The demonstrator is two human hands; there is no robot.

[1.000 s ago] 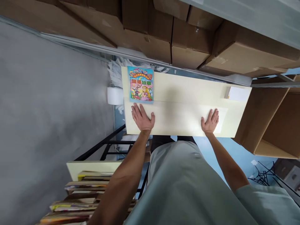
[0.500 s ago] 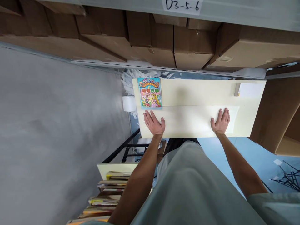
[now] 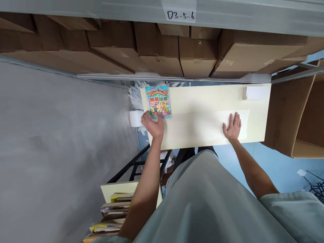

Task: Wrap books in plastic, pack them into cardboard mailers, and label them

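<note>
A picture book (image 3: pixel 158 100) with a bright, colourful cover lies at the left end of the cream table (image 3: pixel 207 98). My left hand (image 3: pixel 153 127) is at the book's lower left corner. Its thumb reaches the lower edge and the fingers curve past the left side, with a gap between them; whether they touch the book is hard to see. My right hand (image 3: pixel 233 129) lies flat with fingers stretched on a thin white sheet (image 3: pixel 243 126) spread over the table. The sheet's left end is faint against the tabletop.
A white stack or box (image 3: pixel 254 93) sits at the table's far right. Cardboard boxes (image 3: pixel 198 64) fill the shelf ahead. An open carton (image 3: pixel 283 114) stands to the right. At left are a white roll (image 3: pixel 136 118) and a grey wall (image 3: pixel 71 141); books (image 3: pixel 113 212) are stacked lower left.
My left hand has lifted from the sheet and moved left to the book's lower corner, its fingers now curved. My right hand stays flat on the sheet. The view has shifted slightly.
</note>
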